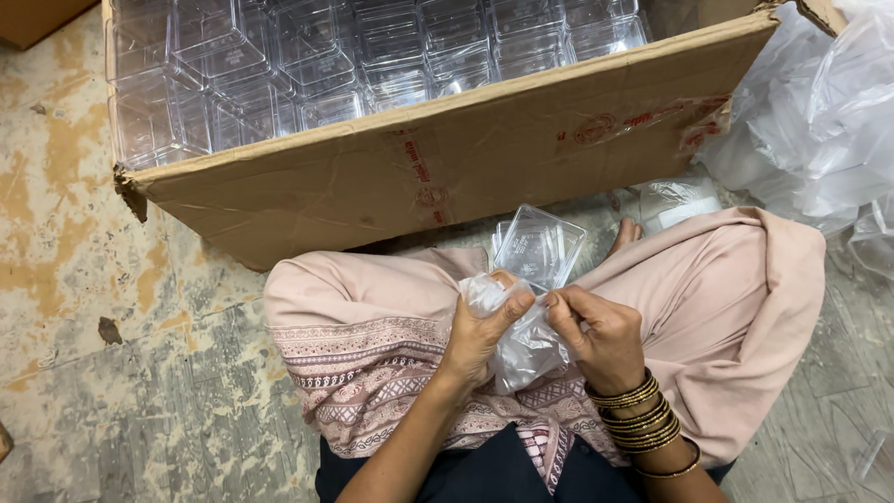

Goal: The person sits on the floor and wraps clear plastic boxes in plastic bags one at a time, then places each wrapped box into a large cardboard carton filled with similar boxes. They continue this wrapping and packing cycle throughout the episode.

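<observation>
- Spanning the top of the view: cardboard box (484,168), long axis running left to right and tilted up toward the right, open side up, packed with rows of clear plastic containers (372,56).
- Floor (102,307): worn, patchy, tan and grey. Heap of clear plastic sheeting (819,112) at the right edge.
- Lap covered in pink cloth (726,307) with a patterned border; person is seated on the floor just beside the box.
- Clear plastic tray (538,247): roughly rectangular, transparent, rounded corners, tilted on the lap just above the hands, one corner pointing down toward them.
- Thin clear plastic bag (521,340): crumpled, translucent white, held over the lap between both hands, below the tray.
- Left hand (480,335): fingers closed, pinching the bag's upper edge.
- Right hand (601,335): fingertips pressed together on the bag's opposite edge; gold bangles (643,419) on that wrist.
</observation>
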The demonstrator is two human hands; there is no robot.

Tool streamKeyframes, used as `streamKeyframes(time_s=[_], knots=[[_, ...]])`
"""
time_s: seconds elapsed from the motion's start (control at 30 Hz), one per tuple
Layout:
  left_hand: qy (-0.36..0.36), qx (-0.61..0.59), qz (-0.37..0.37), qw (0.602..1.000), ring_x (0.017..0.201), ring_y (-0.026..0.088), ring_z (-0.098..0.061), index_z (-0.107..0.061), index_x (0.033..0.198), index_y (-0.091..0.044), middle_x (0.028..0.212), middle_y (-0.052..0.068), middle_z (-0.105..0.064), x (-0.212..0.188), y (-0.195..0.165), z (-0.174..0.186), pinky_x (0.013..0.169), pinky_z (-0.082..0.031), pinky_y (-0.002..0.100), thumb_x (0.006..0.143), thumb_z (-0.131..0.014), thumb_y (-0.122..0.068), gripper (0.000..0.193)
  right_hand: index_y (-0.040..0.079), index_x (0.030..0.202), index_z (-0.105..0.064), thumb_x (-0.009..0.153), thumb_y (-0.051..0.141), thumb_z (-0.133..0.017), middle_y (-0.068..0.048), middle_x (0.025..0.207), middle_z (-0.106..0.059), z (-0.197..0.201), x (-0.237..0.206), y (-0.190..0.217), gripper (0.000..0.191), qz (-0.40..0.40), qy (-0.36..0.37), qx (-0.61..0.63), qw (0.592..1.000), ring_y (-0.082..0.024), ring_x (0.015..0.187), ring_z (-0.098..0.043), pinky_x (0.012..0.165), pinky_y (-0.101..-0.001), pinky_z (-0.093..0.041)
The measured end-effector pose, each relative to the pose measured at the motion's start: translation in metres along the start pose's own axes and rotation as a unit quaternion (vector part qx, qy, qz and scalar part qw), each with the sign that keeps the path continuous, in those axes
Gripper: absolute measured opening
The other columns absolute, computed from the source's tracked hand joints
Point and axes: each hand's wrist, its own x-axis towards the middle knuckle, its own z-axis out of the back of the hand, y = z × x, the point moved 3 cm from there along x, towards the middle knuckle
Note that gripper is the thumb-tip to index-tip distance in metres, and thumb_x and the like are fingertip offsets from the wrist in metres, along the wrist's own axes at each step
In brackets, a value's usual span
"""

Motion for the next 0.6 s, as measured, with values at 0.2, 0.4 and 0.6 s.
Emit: streamKeyframes(time_s=[0.2, 0.4, 0.6], knots=[[0.004, -0.06, 0.093, 0.994, 0.077, 0.016, -0.071, -0.065, 0.103, -0.004, 0.09, 0.007, -0.071, 0.001, -0.002, 0.001, 0.07, -0.062, 0.031, 0.086, -0.083, -0.02, 0.029, 0.0, 0.092, -0.074, 0.095, 0.018, -0.068, -0.006, 0.074, -0.072, 0.002, 0.002, -0.009, 0.02, 0.014, 0.043, -0.023, 0.999, -0.011, 0.056, -0.064, 0.05, -0.0261, -0.05], [0.05, -0.093, 0.303, 0.947, 0.083, 0.018, -0.074, -0.062, 0.111, -0.005, 0.096, 0.009, -0.072, -0.006, 0.004, 0.008, 0.071, -0.064, 0.032, 0.082, -0.079, -0.028, 0.04, 0.002, 0.104, -0.061, 0.102, 0.018, -0.051, -0.001, 0.077, -0.063, 0.006, -0.002, -0.042, 0.019, -0.224, 0.008, 0.469, 0.855, -0.012, 0.067, -0.06, 0.067, -0.0285, -0.053], [0.201, 0.219, 0.119, 0.947, 0.083, 0.019, -0.067, -0.063, 0.111, -0.002, 0.095, 0.008, -0.069, 0.001, -0.003, -0.002, 0.072, -0.057, 0.035, 0.094, -0.071, -0.015, 0.023, 0.003, 0.118, -0.056, 0.086, 0.007, -0.056, -0.004, 0.097, -0.057, 0.034, 0.006, -0.052, 0.032, -0.225, 0.01, 0.652, 0.724, -0.012, 0.078, -0.056, 0.073, -0.0256, -0.05]])
